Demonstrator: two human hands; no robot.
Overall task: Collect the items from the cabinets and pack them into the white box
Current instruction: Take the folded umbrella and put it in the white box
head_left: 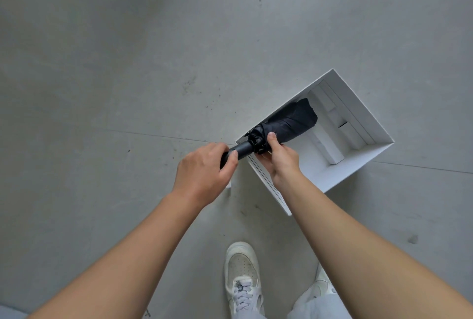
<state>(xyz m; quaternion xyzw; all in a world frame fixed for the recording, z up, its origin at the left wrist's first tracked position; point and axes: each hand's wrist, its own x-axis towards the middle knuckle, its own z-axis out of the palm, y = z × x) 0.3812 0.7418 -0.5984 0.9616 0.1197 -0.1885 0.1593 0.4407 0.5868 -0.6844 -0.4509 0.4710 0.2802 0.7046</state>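
Note:
A folded black umbrella (289, 120) hangs slantwise over the open white box (358, 165) on the concrete floor, its canopy end above the box's inside and its handle sticking out past the left wall. My left hand (202, 170) is closed around the black handle. My right hand (280, 156) pinches the canopy near the strap, thumb on top. Inside the box, several long white cartons (332, 116) lie along the far side.
The bare grey concrete floor (128, 62) surrounds the box on all sides. My white sneakers (243, 277) stand just below the box, close to its near corner. A small white piece (228, 185) peeks out under my left hand.

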